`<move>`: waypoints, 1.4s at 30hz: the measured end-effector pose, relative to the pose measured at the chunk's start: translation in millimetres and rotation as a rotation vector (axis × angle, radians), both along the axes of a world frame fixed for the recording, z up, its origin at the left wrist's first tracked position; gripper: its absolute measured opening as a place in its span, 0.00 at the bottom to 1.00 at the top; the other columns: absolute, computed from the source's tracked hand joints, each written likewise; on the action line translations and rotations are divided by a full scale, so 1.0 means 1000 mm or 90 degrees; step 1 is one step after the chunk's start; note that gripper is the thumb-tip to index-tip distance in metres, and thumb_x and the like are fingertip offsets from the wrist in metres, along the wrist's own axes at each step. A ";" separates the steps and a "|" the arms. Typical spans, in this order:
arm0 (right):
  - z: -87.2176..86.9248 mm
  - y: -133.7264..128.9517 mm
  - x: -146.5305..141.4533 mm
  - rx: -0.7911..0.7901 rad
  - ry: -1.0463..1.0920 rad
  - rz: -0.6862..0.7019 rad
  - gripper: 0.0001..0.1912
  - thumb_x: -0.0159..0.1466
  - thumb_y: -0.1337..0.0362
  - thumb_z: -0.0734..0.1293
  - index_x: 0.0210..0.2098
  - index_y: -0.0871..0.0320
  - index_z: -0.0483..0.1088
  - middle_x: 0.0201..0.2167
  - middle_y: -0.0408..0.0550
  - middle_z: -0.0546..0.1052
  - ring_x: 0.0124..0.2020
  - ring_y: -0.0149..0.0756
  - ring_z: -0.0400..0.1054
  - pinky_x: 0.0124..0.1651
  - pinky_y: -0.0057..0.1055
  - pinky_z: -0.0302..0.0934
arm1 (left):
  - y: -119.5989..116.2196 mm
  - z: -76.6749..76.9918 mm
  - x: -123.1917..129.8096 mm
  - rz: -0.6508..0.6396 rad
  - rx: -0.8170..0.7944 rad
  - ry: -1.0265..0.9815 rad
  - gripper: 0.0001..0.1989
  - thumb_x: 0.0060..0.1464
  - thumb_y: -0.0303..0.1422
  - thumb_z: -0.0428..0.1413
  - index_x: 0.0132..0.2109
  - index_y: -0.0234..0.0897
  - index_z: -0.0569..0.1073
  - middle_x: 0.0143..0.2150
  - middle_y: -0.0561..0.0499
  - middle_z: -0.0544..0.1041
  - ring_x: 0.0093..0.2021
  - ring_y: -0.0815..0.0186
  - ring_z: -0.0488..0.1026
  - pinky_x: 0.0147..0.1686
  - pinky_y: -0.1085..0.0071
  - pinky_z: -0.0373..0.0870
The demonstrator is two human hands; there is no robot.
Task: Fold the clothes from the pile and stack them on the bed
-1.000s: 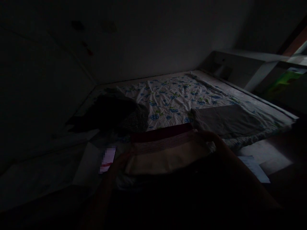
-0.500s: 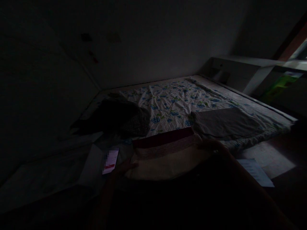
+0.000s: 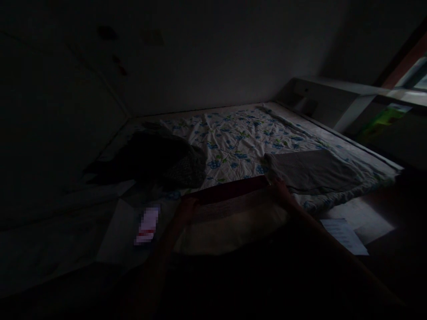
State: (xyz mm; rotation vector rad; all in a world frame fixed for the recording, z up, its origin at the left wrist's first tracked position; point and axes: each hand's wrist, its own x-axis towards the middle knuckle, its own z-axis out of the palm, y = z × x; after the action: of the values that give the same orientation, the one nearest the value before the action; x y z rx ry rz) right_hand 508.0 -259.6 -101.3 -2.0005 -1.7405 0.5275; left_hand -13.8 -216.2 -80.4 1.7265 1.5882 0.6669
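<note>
A cloth garment (image 3: 230, 224) with maroon, greyish-pink and cream bands lies spread at the near edge of the bed, close to my body. My left hand (image 3: 187, 211) is at its left side near the maroon band, with the fingers closed on the fabric. At the upper right corner, my right hand (image 3: 280, 190) grips the same cloth. Deep shadow hides the finger detail and the garment's lower part. A folded grey cloth (image 3: 313, 171) lies just beyond my right hand. To the left of my left forearm is a lit phone (image 3: 147, 226).
A floral sheet (image 3: 233, 138) covers the bed. Dark clothing (image 3: 150, 158) is heaped at the left. Papers (image 3: 345, 235) lie low on the right, below the bed's edge. A pale ledge (image 3: 343, 84) runs along the right, with a green and yellow bag (image 3: 383, 120) near it.
Both hands have moved up along the garment, from its cream part toward the maroon band. The view has shifted slightly. The grey cloth and dark clothing stay in place.
</note>
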 end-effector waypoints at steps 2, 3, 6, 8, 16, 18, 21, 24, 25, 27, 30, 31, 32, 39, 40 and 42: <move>-0.007 0.009 -0.027 0.090 -0.076 0.014 0.26 0.74 0.63 0.68 0.71 0.56 0.76 0.67 0.62 0.80 0.72 0.59 0.69 0.78 0.56 0.62 | 0.011 -0.003 -0.002 -0.048 -0.016 0.117 0.08 0.59 0.27 0.64 0.43 0.39 0.87 0.55 0.36 0.89 0.63 0.44 0.84 0.74 0.51 0.72; -0.012 0.015 -0.046 0.123 -0.093 0.040 0.26 0.75 0.65 0.67 0.70 0.57 0.76 0.69 0.62 0.79 0.72 0.58 0.69 0.78 0.57 0.63 | 0.016 -0.004 -0.004 -0.087 -0.026 0.180 0.11 0.62 0.26 0.62 0.48 0.38 0.88 0.59 0.36 0.89 0.64 0.46 0.84 0.73 0.53 0.73; -0.030 0.027 -0.131 0.147 -0.084 0.178 0.26 0.76 0.68 0.66 0.72 0.59 0.76 0.73 0.59 0.77 0.76 0.54 0.68 0.81 0.52 0.63 | 0.023 -0.003 -0.010 -0.181 -0.045 0.311 0.20 0.68 0.24 0.57 0.60 0.36 0.88 0.67 0.38 0.86 0.68 0.53 0.82 0.74 0.59 0.72; -0.040 0.032 -0.198 0.135 -0.074 0.260 0.27 0.78 0.66 0.68 0.75 0.57 0.74 0.76 0.57 0.74 0.78 0.50 0.67 0.82 0.46 0.63 | 0.023 -0.002 -0.012 -0.180 -0.040 0.335 0.22 0.69 0.24 0.56 0.62 0.36 0.88 0.68 0.39 0.85 0.69 0.54 0.82 0.73 0.61 0.73; -0.041 0.041 -0.319 0.068 -0.030 0.471 0.25 0.83 0.61 0.65 0.77 0.52 0.73 0.76 0.49 0.75 0.78 0.49 0.68 0.85 0.50 0.55 | 0.018 -0.003 -0.021 -0.176 -0.032 0.286 0.22 0.66 0.22 0.56 0.60 0.38 0.89 0.66 0.42 0.87 0.67 0.56 0.83 0.73 0.64 0.73; -0.041 0.042 -0.290 0.063 -0.023 0.482 0.28 0.82 0.60 0.65 0.79 0.55 0.71 0.78 0.52 0.73 0.79 0.50 0.67 0.84 0.50 0.56 | 0.020 -0.005 -0.021 -0.164 -0.042 0.295 0.21 0.68 0.23 0.56 0.60 0.38 0.89 0.66 0.41 0.87 0.67 0.55 0.83 0.72 0.63 0.74; -0.043 0.042 -0.221 0.068 -0.052 0.438 0.29 0.82 0.59 0.65 0.80 0.55 0.71 0.79 0.58 0.71 0.80 0.52 0.65 0.84 0.49 0.57 | 0.023 -0.009 -0.018 -0.152 -0.046 0.328 0.21 0.69 0.24 0.57 0.61 0.38 0.89 0.66 0.42 0.87 0.68 0.55 0.83 0.72 0.62 0.73; -0.044 0.041 -0.139 0.038 -0.121 0.400 0.29 0.83 0.58 0.62 0.79 0.56 0.72 0.80 0.59 0.68 0.81 0.53 0.64 0.84 0.51 0.56 | 0.025 -0.014 -0.016 -0.159 -0.041 0.350 0.21 0.70 0.24 0.57 0.62 0.38 0.88 0.67 0.42 0.86 0.68 0.56 0.82 0.72 0.64 0.72; -0.044 0.041 -0.112 0.018 -0.147 0.379 0.29 0.84 0.57 0.61 0.80 0.55 0.71 0.81 0.57 0.67 0.82 0.51 0.63 0.84 0.52 0.57 | 0.026 -0.015 -0.016 -0.159 -0.040 0.349 0.21 0.70 0.24 0.57 0.62 0.38 0.88 0.67 0.42 0.86 0.68 0.56 0.82 0.72 0.64 0.73; -0.043 0.042 -0.064 -0.003 -0.194 0.320 0.31 0.83 0.55 0.61 0.81 0.54 0.69 0.82 0.56 0.66 0.83 0.50 0.61 0.84 0.53 0.55 | 0.026 -0.018 -0.016 -0.155 -0.036 0.341 0.21 0.70 0.25 0.57 0.62 0.38 0.88 0.67 0.43 0.87 0.67 0.56 0.83 0.71 0.64 0.73; -0.043 0.044 -0.017 0.004 -0.218 0.281 0.30 0.84 0.56 0.59 0.81 0.55 0.68 0.81 0.56 0.69 0.83 0.47 0.61 0.84 0.50 0.56 | 0.027 -0.019 -0.013 -0.153 -0.021 0.346 0.19 0.70 0.26 0.57 0.60 0.40 0.89 0.65 0.44 0.87 0.66 0.56 0.83 0.70 0.64 0.74; -0.044 0.044 -0.010 0.005 -0.220 0.280 0.30 0.84 0.56 0.59 0.81 0.55 0.69 0.80 0.57 0.69 0.82 0.47 0.61 0.83 0.49 0.57 | 0.028 -0.019 -0.012 -0.155 -0.017 0.355 0.19 0.70 0.26 0.57 0.59 0.40 0.89 0.65 0.44 0.87 0.66 0.55 0.83 0.70 0.63 0.74; -0.045 0.045 -0.006 0.002 -0.223 0.275 0.30 0.84 0.56 0.59 0.80 0.56 0.69 0.80 0.58 0.69 0.82 0.48 0.61 0.82 0.49 0.58 | 0.028 -0.018 -0.011 -0.158 -0.013 0.364 0.19 0.70 0.25 0.56 0.59 0.40 0.89 0.65 0.43 0.87 0.67 0.54 0.83 0.71 0.62 0.74; -0.055 0.048 -0.033 -0.052 -0.254 0.175 0.28 0.84 0.55 0.60 0.78 0.57 0.70 0.78 0.64 0.71 0.80 0.54 0.63 0.80 0.53 0.57 | 0.042 -0.013 -0.022 -0.125 0.074 0.356 0.29 0.66 0.22 0.59 0.72 0.37 0.80 0.73 0.38 0.80 0.73 0.51 0.77 0.74 0.58 0.71; -0.054 0.049 -0.040 -0.058 -0.255 0.156 0.28 0.84 0.55 0.60 0.78 0.58 0.70 0.78 0.64 0.71 0.79 0.55 0.63 0.80 0.54 0.56 | 0.046 -0.014 -0.026 -0.115 0.059 0.368 0.30 0.67 0.24 0.60 0.73 0.36 0.79 0.74 0.36 0.79 0.73 0.49 0.77 0.74 0.57 0.71; -0.051 0.053 -0.058 -0.069 -0.263 0.123 0.28 0.84 0.55 0.60 0.77 0.58 0.70 0.76 0.65 0.72 0.79 0.58 0.62 0.80 0.58 0.54 | 0.053 -0.019 -0.035 -0.100 0.005 0.386 0.28 0.68 0.28 0.62 0.73 0.35 0.78 0.73 0.35 0.80 0.72 0.48 0.78 0.72 0.56 0.72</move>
State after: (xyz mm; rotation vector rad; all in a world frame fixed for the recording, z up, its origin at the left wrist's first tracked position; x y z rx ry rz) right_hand 449.6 -206.2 -152.0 -2.1419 -2.2086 0.2841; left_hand -48.9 -162.9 -99.6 2.1604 1.8040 0.0615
